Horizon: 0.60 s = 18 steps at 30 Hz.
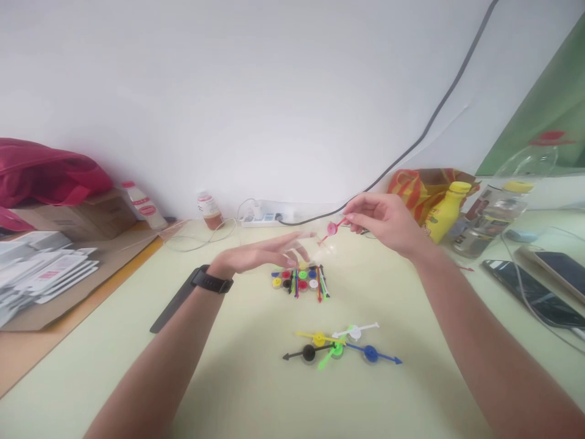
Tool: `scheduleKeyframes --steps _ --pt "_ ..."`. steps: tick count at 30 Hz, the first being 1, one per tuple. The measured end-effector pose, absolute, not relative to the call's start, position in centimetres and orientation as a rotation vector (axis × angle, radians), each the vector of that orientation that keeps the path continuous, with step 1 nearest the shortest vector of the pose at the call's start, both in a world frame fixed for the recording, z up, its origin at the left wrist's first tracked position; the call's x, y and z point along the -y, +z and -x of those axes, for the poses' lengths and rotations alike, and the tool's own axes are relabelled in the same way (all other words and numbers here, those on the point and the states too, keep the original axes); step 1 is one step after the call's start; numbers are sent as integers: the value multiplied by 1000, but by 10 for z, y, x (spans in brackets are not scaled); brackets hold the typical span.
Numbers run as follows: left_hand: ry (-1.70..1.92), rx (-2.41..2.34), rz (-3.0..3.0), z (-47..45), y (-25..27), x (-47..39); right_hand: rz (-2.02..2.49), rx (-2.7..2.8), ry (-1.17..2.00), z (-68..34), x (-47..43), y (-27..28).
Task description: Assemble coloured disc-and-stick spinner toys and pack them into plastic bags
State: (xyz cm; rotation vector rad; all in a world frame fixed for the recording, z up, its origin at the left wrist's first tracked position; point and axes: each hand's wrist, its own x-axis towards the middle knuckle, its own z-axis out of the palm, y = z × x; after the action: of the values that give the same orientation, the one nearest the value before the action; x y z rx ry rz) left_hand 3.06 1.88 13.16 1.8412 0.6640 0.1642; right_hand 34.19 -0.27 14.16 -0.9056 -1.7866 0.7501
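My right hand pinches one end of a red arrow spinner with a round hub, holding it above the table. My left hand, with a black band at the wrist, reaches in from the left, its thumb and fingers around what looks like a clear plastic bag; its edges are blurred. The red spinner's lower part overlaps this film. Below my left hand lies a group of packed coloured spinners. Closer to me are loose assembled spinners: yellow, white, black, green and blue.
A dark flat bar lies beside my left forearm. White boxes are stacked at left. Small bottles and a power strip stand by the wall. At right are a yellow bottle, clear bottles and a phone.
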Motion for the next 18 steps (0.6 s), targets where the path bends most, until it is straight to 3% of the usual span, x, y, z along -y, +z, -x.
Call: scheduleKeyframes --steps 9,18 --pt "236 -643 -1756 -36 129 -17 900 1918 959 -332 -3 129" --pt "231 -640 -1524 -32 117 -26 995 2100 793 -323 -3 123"
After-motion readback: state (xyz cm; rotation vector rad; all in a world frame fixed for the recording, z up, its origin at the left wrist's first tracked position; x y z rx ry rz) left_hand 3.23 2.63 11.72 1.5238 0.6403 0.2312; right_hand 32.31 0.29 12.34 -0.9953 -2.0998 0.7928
